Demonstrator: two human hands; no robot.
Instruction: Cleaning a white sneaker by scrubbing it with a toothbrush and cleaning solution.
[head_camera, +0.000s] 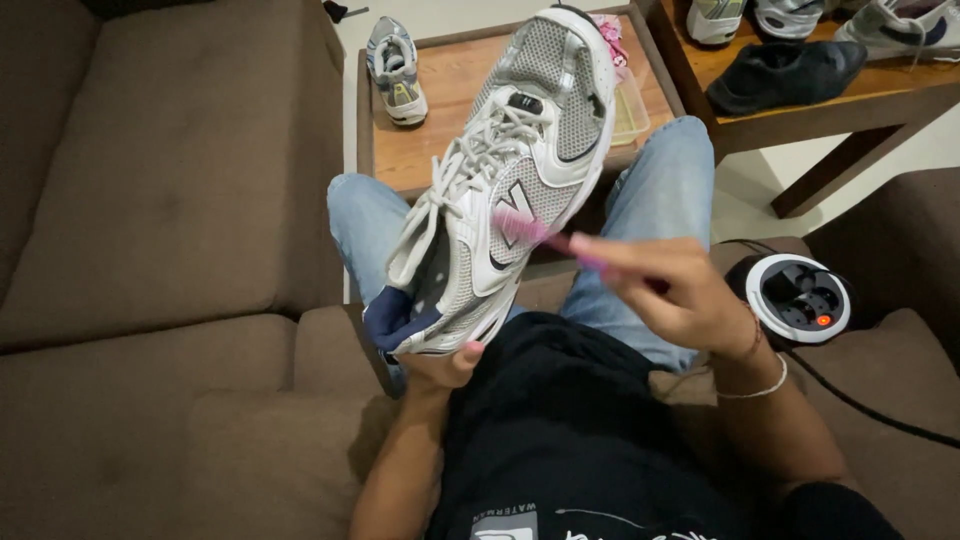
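Sneaker (510, 170), white and grey, sits heel-down in our left hand (440, 365), fingers clamped under it; our right hand (670, 290) pinches a pink brush (535, 232) against its side, above our lap.

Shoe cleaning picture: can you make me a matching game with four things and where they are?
Things:
1. big white sneaker
2. pink brush
3. small grey sneaker
4. round power socket

Places:
A. on the sofa by the right arm
B. alone on the wooden table
C. held up from below by the left hand
D. in the right hand, bristles against the shoe's side

Pairs: 1-C, 2-D, 3-B, 4-A
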